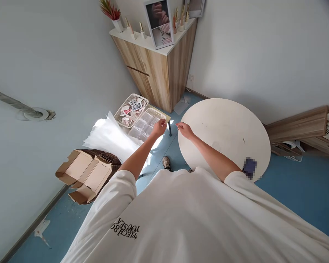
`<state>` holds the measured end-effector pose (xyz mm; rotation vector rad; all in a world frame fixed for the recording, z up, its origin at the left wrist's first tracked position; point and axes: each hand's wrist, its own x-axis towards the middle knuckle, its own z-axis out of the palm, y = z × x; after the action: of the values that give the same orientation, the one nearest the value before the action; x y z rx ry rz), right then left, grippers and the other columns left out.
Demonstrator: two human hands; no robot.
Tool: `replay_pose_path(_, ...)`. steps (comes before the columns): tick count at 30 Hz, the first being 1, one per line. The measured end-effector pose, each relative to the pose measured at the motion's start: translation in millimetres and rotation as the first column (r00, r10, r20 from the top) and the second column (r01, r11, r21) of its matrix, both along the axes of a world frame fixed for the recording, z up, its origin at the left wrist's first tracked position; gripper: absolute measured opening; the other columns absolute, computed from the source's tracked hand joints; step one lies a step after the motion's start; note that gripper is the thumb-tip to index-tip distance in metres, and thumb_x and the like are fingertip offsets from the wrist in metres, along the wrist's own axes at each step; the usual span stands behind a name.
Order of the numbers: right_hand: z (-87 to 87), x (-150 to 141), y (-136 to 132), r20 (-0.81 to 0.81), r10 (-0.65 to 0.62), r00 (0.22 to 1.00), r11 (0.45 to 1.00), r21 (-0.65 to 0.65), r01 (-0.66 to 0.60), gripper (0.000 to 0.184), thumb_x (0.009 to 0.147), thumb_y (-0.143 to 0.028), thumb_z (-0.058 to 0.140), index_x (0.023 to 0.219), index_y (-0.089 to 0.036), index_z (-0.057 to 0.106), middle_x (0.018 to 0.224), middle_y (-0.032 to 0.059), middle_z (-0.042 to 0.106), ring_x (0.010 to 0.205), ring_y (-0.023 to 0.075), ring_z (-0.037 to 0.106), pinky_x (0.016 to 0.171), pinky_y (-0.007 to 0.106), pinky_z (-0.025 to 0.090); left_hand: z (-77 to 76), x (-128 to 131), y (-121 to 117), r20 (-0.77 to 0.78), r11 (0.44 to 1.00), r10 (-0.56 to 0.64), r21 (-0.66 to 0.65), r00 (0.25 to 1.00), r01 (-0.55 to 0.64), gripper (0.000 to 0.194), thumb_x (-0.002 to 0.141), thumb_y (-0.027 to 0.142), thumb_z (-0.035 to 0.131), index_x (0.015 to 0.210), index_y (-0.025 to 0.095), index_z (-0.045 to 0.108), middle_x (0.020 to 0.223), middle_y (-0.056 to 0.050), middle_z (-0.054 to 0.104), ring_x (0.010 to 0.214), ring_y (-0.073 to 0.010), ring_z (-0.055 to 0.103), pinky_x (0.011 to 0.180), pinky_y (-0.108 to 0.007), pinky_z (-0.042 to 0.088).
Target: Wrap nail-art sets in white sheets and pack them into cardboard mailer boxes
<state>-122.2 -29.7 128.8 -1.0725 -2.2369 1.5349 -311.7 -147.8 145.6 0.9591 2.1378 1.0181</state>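
My left hand (pixel 159 128) is held out in front of me with its fingers curled into a pinch, over the edge of a white basket of clear plastic packs (pixel 146 124). My right hand (pixel 183 128) hovers a short way to its right, above the left rim of a round white table (pixel 224 128), fingers also pinched together. What the fingers hold, if anything, is too small to make out. The two hands are a small gap apart.
A second basket with small printed packets (pixel 130 109) sits beside the first on a low stand. A pile of clear sheets (pixel 109 137) and an open cardboard box (pixel 84 175) lie at the left. A wooden cabinet (pixel 156 69) with bottles stands in the corner.
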Motion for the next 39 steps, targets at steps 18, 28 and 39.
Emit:
replay_pose_path(18,-6.0,-235,-69,0.053,0.304,0.951,0.951,0.037,-0.306,0.034,0.104,-0.030,0.049,0.124,-0.022,0.075,0.130,0.0075,0.075,0.112,0.0229,0.068,0.102,0.037,0.053,-38.0,-214,-97,-0.362,0.907,0.193,-0.288,0.912,-0.306,0.042,0.094,0.029,0.063,0.134,0.019,0.061,0.142,-0.022,0.065,0.138,-0.0416,0.053,0.116,-0.058,0.038)
replay_pose_path(28,-14.5,-240,-73,0.096,0.317,0.944,0.948,0.011,-0.319,0.035,0.106,-0.033,0.049,0.128,-0.023,0.074,0.131,0.0081,0.074,0.110,0.0215,0.068,0.102,0.037,0.054,-49.2,-231,-92,-0.394,0.830,0.165,-0.440,0.904,-0.343,0.042,0.095,0.028,0.059,0.134,0.015,0.055,0.144,-0.027,0.061,0.149,-0.0452,0.037,0.118,-0.064,0.027)
replay_pose_path(39,-14.6,-236,-63,0.002,0.245,0.970,0.969,0.023,-0.245,0.034,0.102,-0.035,0.055,0.126,-0.023,0.075,0.128,0.0089,0.075,0.106,0.0234,0.070,0.099,0.039,0.055,-2.6,-212,-70,-0.315,0.894,0.333,-0.194,0.889,-0.404,0.071,0.086,0.033,0.070,0.151,0.021,0.045,0.147,-0.022,0.052,0.139,-0.0440,0.049,0.115,-0.059,0.037)
